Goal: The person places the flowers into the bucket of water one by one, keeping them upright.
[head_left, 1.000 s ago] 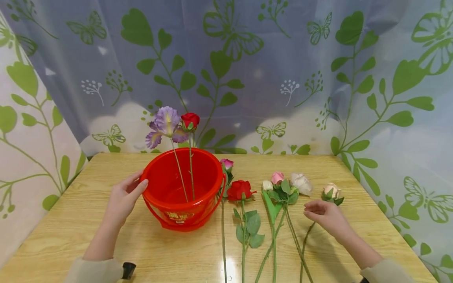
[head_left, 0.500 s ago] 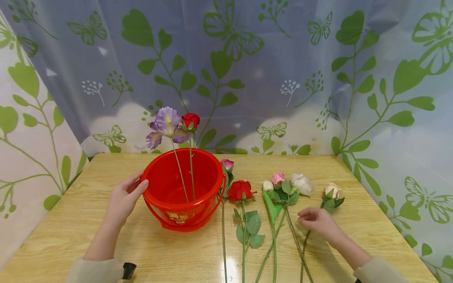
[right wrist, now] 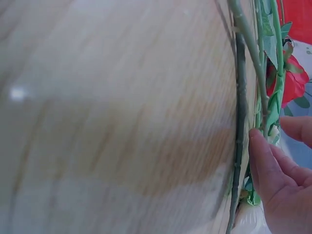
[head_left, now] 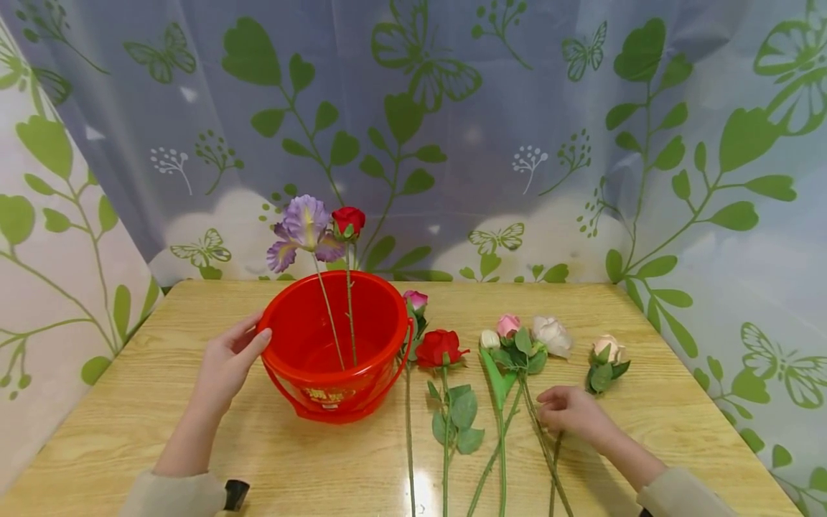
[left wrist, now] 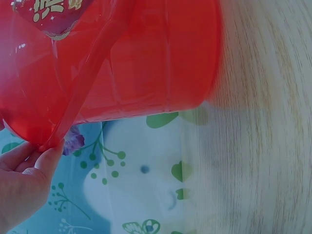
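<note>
My left hand [head_left: 226, 362] pinches the rim of a red plastic bucket [head_left: 293, 323] between thumb and fingers, close to where its handle joins in the left wrist view. A purple iris [head_left: 304, 219] and a red rose [head_left: 349, 219] stand in the bucket, leaning on its edge. Over the flower stems on the right hovers my right hand [head_left: 575, 413], thumb and fingers apart around nothing. A dark stem [right wrist: 239, 107] runs beside its fingertips in the right wrist view. Beyond that hand lies the peach rose [head_left: 609, 350]; its stem is partly hidden by the hand.
More artificial flowers lie on the wooden table [head_left: 323, 467]: a large red rose [head_left: 441, 348], a magenta rose [head_left: 416, 299], a pink rose [head_left: 507, 324], a white rose [head_left: 550, 336] and a white bud [head_left: 489, 339]. Several stems cross. A patterned curtain [head_left: 465, 158] hangs behind.
My right hand has moved left and toward me, from beside the peach rose's head down to its stem. The left hand and bucket have stayed put.
</note>
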Demonstrator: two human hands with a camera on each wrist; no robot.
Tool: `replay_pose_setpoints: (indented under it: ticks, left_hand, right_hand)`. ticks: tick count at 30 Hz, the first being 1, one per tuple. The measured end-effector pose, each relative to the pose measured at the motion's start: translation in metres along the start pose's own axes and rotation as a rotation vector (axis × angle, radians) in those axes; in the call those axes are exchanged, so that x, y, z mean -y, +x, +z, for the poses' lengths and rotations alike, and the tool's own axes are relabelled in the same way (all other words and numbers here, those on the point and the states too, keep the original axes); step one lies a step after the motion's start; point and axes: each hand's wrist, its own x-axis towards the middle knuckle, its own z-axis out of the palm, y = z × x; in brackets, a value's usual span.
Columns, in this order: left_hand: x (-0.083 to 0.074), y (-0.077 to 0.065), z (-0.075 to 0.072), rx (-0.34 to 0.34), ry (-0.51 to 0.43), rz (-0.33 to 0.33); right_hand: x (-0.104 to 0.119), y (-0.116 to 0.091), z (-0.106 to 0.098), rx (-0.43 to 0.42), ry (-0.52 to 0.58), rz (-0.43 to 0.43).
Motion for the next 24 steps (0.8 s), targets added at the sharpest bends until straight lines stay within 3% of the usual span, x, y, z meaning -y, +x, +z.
replay_pose_setpoints:
  ticks: [15,24]
  left_hand:
    - [-0.0013,0.0006,-0.0003,0.007,0.0,0.004]
    - [-0.0007,0.0004,-0.0005,0.006,0.006,0.0]
  right_hand:
    - [0.0013,0.0013,0.0054,0.045,0.096,0.135]
    - [0.002,0.0014,0.0046,0.039,0.126,0.166]
